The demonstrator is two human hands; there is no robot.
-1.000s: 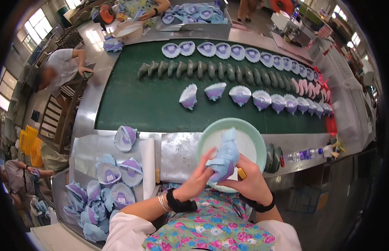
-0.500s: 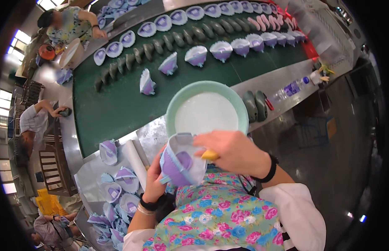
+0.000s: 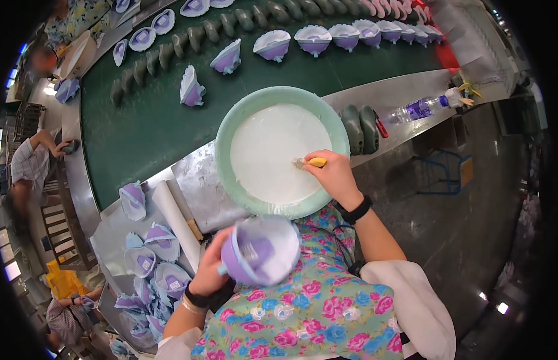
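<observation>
Close in front of my apron, my left hand (image 3: 208, 264) grips a purple and pale blue shoe upper (image 3: 238, 264) by its side. The upper is blurred, with its pale inside facing up. My right hand (image 3: 334, 177) pinches a small brush with a yellow handle (image 3: 318, 162) over the near right part of a mint green basin (image 3: 226, 157). White liquid (image 3: 273, 141) fills much of the basin, and the brush tip meets its surface. Matching uppers (image 3: 172, 279) lie heaped to the left of my left hand.
Dark shoe lasts (image 3: 228, 25) and more uppers (image 3: 314, 39) line the green conveyor belt (image 3: 141, 144). Right of the basin are two dark lasts (image 3: 360, 129), a red-handled tool (image 3: 381, 127) and a plastic bottle (image 3: 418, 109). A white roll (image 3: 176, 219) lies at left. Other people work at far left.
My right hand has moved with the brush from the upper out to the liquid in the basin. My left hand has lowered the upper slightly. The whole view has shifted.
</observation>
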